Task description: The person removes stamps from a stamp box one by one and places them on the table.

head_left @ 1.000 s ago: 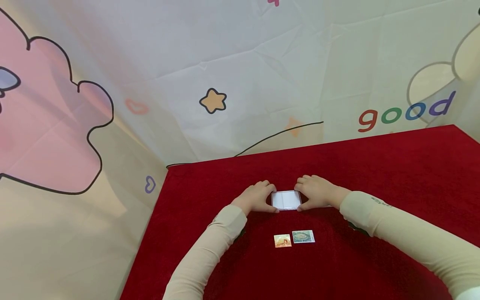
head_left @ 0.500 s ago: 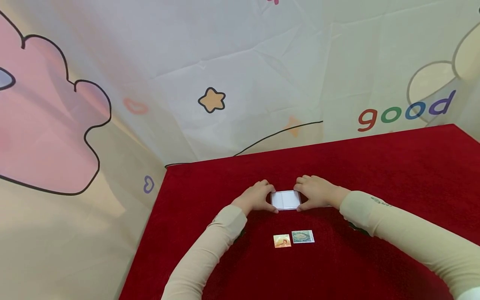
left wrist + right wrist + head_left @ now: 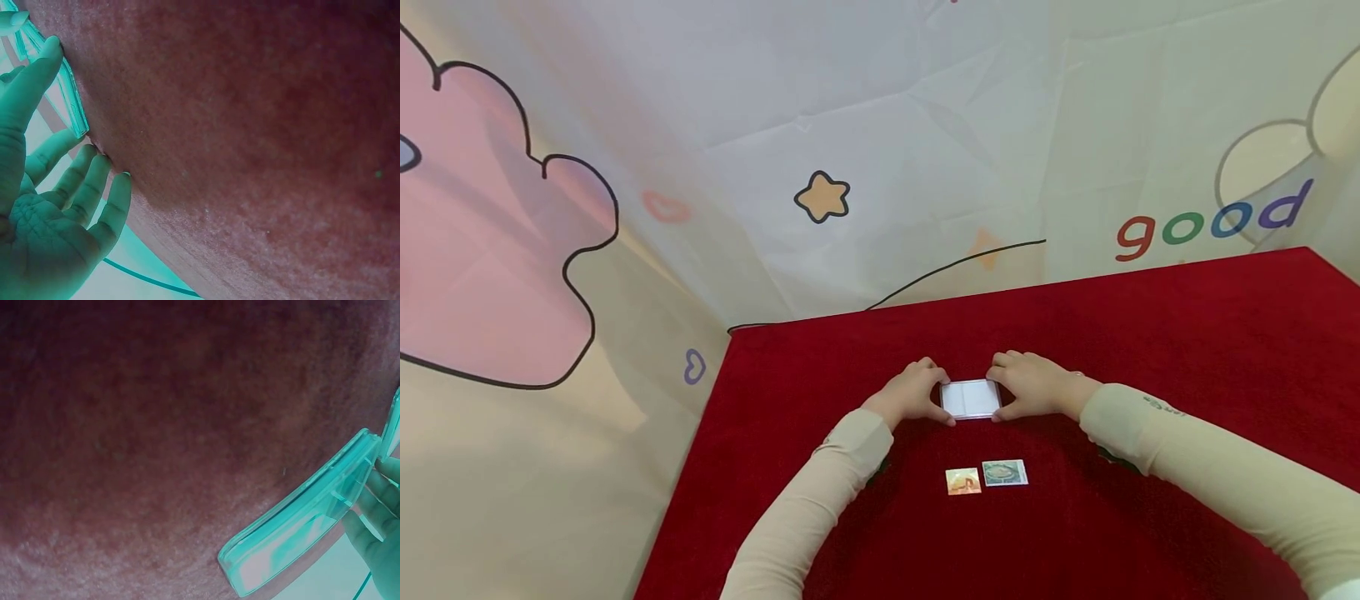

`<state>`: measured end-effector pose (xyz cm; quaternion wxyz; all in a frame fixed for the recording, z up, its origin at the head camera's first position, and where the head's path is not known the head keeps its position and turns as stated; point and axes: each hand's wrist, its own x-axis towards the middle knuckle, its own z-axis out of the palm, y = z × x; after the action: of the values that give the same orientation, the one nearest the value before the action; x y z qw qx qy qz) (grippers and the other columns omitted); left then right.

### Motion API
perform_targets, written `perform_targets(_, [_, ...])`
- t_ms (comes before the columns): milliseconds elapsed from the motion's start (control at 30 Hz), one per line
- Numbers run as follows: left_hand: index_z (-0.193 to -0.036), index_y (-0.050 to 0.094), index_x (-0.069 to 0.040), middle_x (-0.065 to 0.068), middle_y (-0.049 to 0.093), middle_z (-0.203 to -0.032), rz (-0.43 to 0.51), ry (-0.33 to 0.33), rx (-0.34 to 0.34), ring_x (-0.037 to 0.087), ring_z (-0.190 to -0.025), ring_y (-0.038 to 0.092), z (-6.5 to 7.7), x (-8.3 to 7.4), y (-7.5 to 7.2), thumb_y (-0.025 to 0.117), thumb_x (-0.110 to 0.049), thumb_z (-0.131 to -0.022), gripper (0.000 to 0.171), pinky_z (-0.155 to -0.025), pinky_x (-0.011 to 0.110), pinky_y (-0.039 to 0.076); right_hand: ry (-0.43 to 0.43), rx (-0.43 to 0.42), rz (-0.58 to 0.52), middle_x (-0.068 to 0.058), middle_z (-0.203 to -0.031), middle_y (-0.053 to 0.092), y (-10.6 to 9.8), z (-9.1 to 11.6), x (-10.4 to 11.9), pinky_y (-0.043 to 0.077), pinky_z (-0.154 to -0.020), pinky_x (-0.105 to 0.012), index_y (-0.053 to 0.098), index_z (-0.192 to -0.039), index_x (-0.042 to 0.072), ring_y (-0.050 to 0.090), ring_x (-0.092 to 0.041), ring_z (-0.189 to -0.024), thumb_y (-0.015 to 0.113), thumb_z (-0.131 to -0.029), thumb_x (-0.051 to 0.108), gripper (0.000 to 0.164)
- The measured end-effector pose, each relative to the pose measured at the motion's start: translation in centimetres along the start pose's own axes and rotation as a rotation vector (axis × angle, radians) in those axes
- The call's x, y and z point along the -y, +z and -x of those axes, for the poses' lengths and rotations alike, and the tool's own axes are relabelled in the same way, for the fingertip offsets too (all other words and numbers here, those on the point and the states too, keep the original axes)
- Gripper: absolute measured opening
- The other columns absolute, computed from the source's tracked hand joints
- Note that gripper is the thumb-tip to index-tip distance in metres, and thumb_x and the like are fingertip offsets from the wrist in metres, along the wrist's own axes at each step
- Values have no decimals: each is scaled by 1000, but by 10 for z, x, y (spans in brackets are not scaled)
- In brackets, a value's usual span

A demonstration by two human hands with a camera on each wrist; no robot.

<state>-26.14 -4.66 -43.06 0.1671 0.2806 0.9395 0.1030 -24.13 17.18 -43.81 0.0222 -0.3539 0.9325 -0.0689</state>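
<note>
A flat white rectangle in a clear plastic case [image 3: 970,399] lies on the red cloth between both hands. My left hand [image 3: 913,392] grips its left end, thumb at the near corner and index finger at the far one. The right hand [image 3: 1033,385] holds the opposite end the same way. In the left wrist view, the thumb touches the case's clear edge [image 3: 74,103], with the other fingers spread below. A second clear plastic box [image 3: 294,531] lies beside the right hand in the right wrist view; in the head view that hand and wrist mostly hide it.
Nearer the body lie two small stamps, an orange one [image 3: 963,482] and a green one [image 3: 1004,472]. Red cloth [image 3: 1075,542] covers the table. A printed white curtain [image 3: 925,167] hangs behind it and along the left side.
Both hands keep their grip on the case, which stays about where it was. The head view has shifted slightly.
</note>
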Motion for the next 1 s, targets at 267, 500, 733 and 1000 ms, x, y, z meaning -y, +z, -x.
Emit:
perform_targets(267, [-121,60,-8,5,52,-117,-6,-9,-10,18,-106,48,1,-3,-5,80,-35,-75,56,-88,25,44,22,-6,-16,-8,-98,58,-3,-1,0,49,-79,-41,65,-107,1,55,-22,-90,76,-76,40,51])
perform_targets(500, [-125,57,-9,5,52,-121,-43,-16,0,19,-111,48,3,-5,-4,78,-35,-77,59,-91,27,43,18,-11,3,-9,-99,59,-2,1,3,49,-78,-41,64,-106,1,55,-23,-90,76,-77,40,49])
perform_targets(733, [-128,55,-10,5,51,-124,-114,-23,11,20,-113,48,5,-9,-1,77,-38,-78,61,-90,31,45,11,3,30,-5,-95,57,2,-1,1,48,-75,-38,65,-105,3,53,-21,-89,76,-76,42,50])
perform_targets(1000, [-137,46,-10,6,49,-132,-140,-38,-1,21,-120,46,7,-11,-1,76,-44,-78,74,-96,35,44,30,8,26,-8,-103,61,2,1,-3,48,-80,-41,62,-114,2,55,-24,-96,75,-76,47,60])
